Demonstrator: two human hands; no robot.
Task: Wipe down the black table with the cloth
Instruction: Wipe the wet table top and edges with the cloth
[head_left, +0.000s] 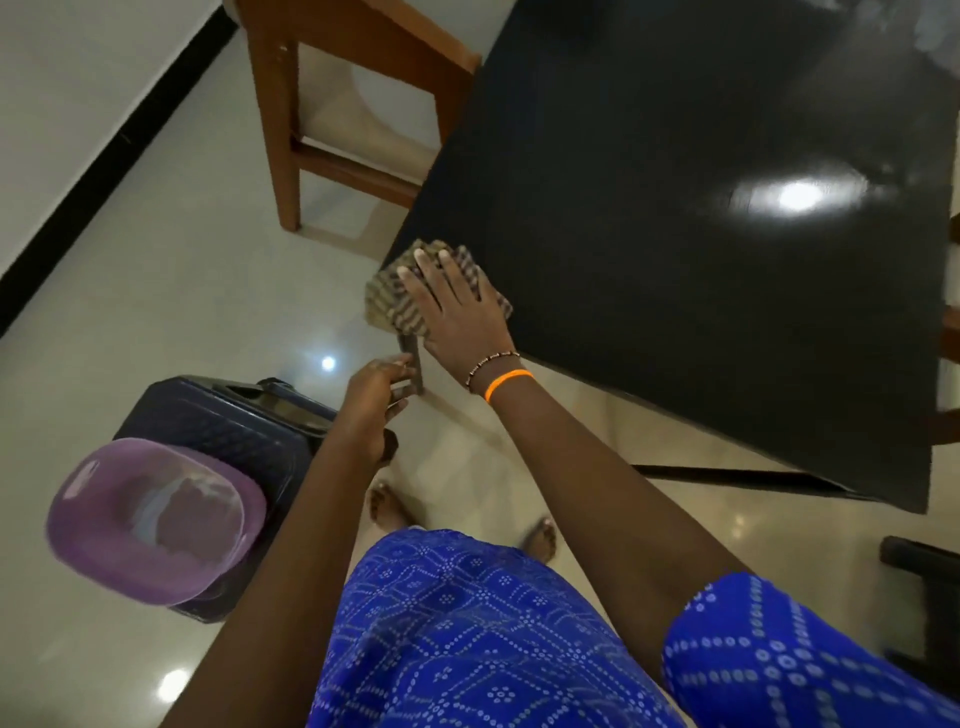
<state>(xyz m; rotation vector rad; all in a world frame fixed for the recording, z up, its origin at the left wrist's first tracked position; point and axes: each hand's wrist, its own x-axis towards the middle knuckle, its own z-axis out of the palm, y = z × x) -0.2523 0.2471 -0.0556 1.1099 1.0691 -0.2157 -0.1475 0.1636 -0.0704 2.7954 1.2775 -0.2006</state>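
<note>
Flat and spread, my right hand (453, 301) presses down on the cloth (395, 293), fingers straight across the top of it rather than curled round it. That cloth is a striped brown and tan rag, bunched at the near left corner of the black table (675, 234), with part of it hanging over the table's left edge. On that wrist I see a beaded band and an orange one.

Lower and to the left, my left hand (376, 397) sits just below the table corner, off the tabletop. Its fingers look loosely bent beside the table leg (413, 364); I cannot tell whether they are holding it or only touching it.

The tabletop is glossy and carries a bright light reflection toward its right side. Beyond the far left corner stands a wooden chair (332, 114) on a pale tiled floor (182, 291). To my left, a purple basin (150, 519) rests on top of a dark suitcase (228, 426). My blue patterned garment (467, 634) fills the bottom of the view, with my feet showing just beyond it.
</note>
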